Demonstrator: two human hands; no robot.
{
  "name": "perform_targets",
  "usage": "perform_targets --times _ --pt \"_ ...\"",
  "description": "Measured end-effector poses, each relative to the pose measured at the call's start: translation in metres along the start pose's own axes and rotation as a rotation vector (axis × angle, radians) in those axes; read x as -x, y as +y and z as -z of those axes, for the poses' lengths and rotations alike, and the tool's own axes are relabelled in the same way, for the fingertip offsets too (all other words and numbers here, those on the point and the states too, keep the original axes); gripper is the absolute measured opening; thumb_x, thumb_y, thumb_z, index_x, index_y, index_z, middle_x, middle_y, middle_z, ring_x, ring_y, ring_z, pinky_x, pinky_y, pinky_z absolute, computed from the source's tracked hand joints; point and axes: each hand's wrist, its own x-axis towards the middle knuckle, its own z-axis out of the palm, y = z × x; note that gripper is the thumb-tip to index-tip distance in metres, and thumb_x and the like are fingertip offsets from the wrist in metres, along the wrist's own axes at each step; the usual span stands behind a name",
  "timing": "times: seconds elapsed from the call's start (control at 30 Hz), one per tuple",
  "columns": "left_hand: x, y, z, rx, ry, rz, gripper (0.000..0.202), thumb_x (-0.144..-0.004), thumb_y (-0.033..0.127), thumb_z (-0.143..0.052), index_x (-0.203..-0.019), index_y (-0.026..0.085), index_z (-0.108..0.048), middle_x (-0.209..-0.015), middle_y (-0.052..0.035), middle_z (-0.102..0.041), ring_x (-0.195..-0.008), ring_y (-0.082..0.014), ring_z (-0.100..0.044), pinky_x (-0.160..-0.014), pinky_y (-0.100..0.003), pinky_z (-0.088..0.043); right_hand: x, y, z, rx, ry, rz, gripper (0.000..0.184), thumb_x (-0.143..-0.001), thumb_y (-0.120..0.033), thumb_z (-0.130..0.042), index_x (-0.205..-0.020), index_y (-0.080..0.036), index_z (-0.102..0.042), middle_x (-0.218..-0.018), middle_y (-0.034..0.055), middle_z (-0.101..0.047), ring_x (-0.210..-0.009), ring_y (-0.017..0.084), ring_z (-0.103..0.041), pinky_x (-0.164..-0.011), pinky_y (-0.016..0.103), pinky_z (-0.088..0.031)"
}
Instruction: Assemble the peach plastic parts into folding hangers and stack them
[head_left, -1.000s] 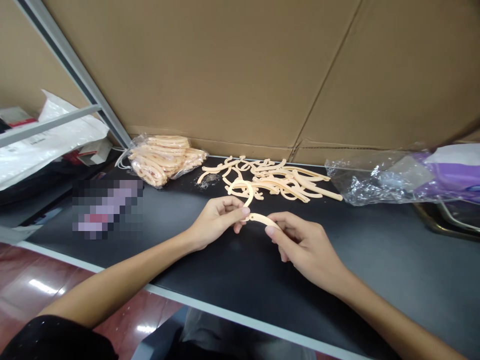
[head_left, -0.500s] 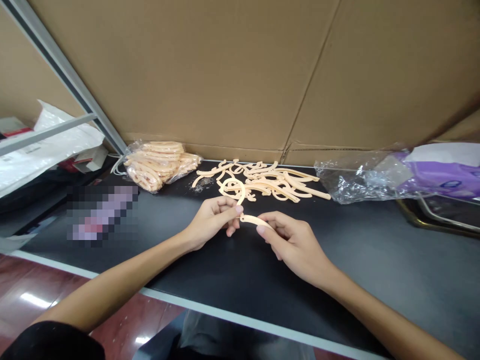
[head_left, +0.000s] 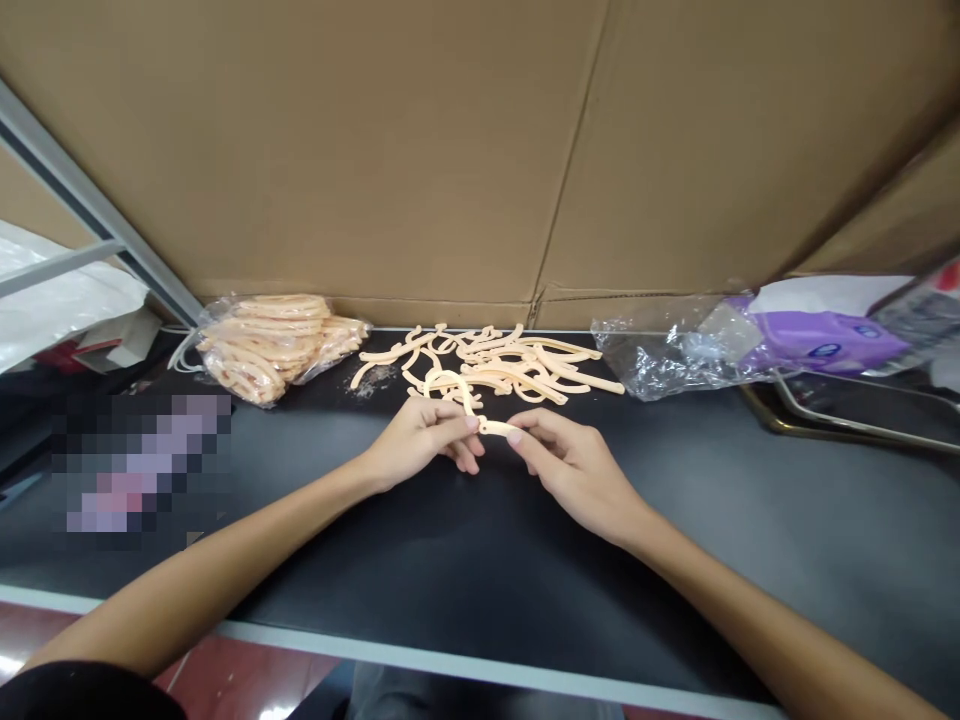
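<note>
Between thumb and fingers, my left hand [head_left: 424, 440] pinches a hook-shaped cream plastic piece [head_left: 448, 379], its curve rising above the fingertips. My right hand [head_left: 571, 462] is closed on a slim, gently bent cream plastic strip [head_left: 496, 428] that points left. The strip's holed end meets the hooked piece at my left fingertips; whether the two are joined I cannot tell. Just beyond my hands lies a loose pile of similar curved cream pieces [head_left: 525, 362] on the black tabletop [head_left: 450, 570].
A clear bag [head_left: 274, 345] packed with cream pieces lies back left. Crumpled clear plastic [head_left: 652, 355] and a purple packet [head_left: 825, 340] are at the right, near a gold-rimmed tray [head_left: 772, 415]. A cardboard wall [head_left: 375, 150] closes off the back. A metal frame [head_left: 112, 225] stands left.
My hands have come closer together, and the right-hand strip now meets the hooked piece. The camera view has turned slightly, shifting the table's things leftward.
</note>
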Motion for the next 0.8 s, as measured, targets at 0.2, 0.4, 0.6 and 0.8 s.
perform_targets --times 0.2,0.4,0.6,0.8 --pt "0.018 0.001 -0.001 -0.396 0.039 -0.133 0.032 -0.095 0.037 -0.053 -0.076 0.013 -0.062 -0.067 -0.0022 -0.066 -0.058 -0.0109 -0.062 -0.059 -0.022 -0.047 0.005 -0.003 0.001 0.185 -0.053 0.102 0.021 -0.092 -0.037 -0.059 -0.105 -0.022 -0.066 -0.069 -0.0034 -0.059 -0.058 0.012 -0.049 -0.052 0.025 -0.036" --pt "0.024 -0.003 -0.005 -0.676 0.103 -0.246 0.034 -0.1 0.033 -0.043 -0.074 0.017 -0.057 -0.058 0.0037 -0.059 -0.054 -0.0082 -0.055 -0.058 -0.02 -0.039 0.008 -0.004 -0.002 0.29 0.004 0.224 0.019 -0.094 -0.034 -0.058 -0.101 -0.021 -0.069 -0.081 0.0021 -0.071 -0.064 0.014 -0.059 -0.055 0.027 -0.041" --pt "0.021 -0.005 -0.004 -0.615 0.122 -0.219 0.035 -0.099 0.034 -0.044 -0.071 0.016 -0.056 -0.057 0.0043 -0.055 -0.053 -0.0083 -0.052 -0.057 -0.021 -0.037 0.009 -0.006 -0.002 0.237 -0.013 0.168 0.023 -0.097 -0.037 -0.054 -0.103 -0.021 -0.069 -0.082 0.0021 -0.072 -0.068 0.015 -0.063 -0.062 0.028 -0.047" --pt "0.02 -0.006 -0.004 -0.603 0.121 -0.204 0.035 -0.098 0.034 -0.044 -0.071 0.016 -0.057 -0.057 0.0037 -0.055 -0.054 -0.009 -0.051 -0.057 -0.021 -0.037 0.01 0.0 -0.003 0.313 0.026 0.247 0.021 -0.095 -0.035 -0.058 -0.105 -0.02 -0.068 -0.087 0.0048 -0.074 -0.074 0.018 -0.067 -0.066 0.03 -0.051"
